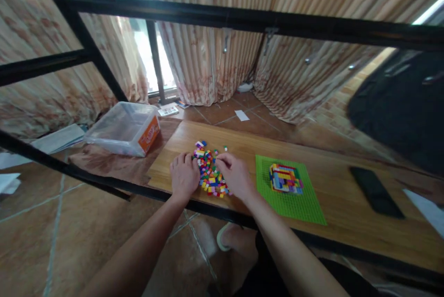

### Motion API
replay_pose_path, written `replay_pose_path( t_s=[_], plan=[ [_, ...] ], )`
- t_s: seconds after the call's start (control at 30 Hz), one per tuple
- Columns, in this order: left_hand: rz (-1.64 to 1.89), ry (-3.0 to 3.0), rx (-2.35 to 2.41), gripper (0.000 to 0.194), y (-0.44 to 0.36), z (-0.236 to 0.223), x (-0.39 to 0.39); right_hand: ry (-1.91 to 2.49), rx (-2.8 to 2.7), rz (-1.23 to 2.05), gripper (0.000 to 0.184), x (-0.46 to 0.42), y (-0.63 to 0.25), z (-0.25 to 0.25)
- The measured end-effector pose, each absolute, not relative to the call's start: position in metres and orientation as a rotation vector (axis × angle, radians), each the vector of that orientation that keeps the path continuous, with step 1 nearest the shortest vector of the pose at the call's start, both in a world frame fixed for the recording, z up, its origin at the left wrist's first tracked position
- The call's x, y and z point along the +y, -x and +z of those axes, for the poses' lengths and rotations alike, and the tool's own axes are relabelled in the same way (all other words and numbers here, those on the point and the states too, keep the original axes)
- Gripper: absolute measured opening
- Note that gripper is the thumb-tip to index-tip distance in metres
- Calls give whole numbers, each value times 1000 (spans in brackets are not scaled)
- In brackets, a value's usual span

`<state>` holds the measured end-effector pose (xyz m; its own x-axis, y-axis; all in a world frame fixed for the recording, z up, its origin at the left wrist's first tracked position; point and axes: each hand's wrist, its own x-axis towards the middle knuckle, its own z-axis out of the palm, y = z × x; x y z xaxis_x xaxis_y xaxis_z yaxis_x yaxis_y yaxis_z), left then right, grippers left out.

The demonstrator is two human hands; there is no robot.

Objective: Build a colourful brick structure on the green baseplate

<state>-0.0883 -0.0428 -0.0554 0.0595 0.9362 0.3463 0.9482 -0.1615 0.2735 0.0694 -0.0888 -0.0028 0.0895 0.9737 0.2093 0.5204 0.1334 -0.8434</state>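
Observation:
A loose heap of small colourful toy bricks [211, 180] lies on the wooden board. At its left edge rests my left hand [185, 176], palm down, its fingers laid on the board beside the bricks with nothing visibly held. Over the heap's right side, my right hand [234, 174] has thumb and forefinger pinched together; whatever is between them is too small to make out. To the right, a green baseplate [312, 204] carries a low, multicoloured brick structure [285, 179], roughly square with walls around its middle.
A clear plastic box [121, 126] with an orange label stands beyond the board's left end. A dark phone-like slab [376, 191] lies on the wooden board [342, 186] at right. A black metal bar [222, 17] crosses above; another runs along the near edge. Curtains hang behind.

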Motion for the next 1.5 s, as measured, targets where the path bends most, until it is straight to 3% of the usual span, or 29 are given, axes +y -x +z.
replay_pose_path(
  t_s=[0.1, 0.33, 0.47, 0.7, 1.1, 1.5],
  plan=[
    [-713, 2264, -1996, 37, 88, -54, -42, 1545, -1141, 754, 31, -146, -105, -15],
    [-693, 2263, -1972, 37, 88, -52, -41, 1798, -788, 518, 43, -232, -188, -48],
    [-696, 2287, -1973, 37, 88, -50, -40, 1879, -893, 417, 40, -225, -207, -47],
    [-650, 2273, -1990, 40, 87, -50, -40, 2020, -1032, 197, 18, -194, -204, -37],
    [-686, 2254, -1952, 40, 88, -55, -38, 2041, -1131, 73, 29, -192, -204, -39],
    [-728, 2302, -1962, 39, 89, -54, -39, 2030, -1071, 142, 25, -189, -208, -36]
  ],
)
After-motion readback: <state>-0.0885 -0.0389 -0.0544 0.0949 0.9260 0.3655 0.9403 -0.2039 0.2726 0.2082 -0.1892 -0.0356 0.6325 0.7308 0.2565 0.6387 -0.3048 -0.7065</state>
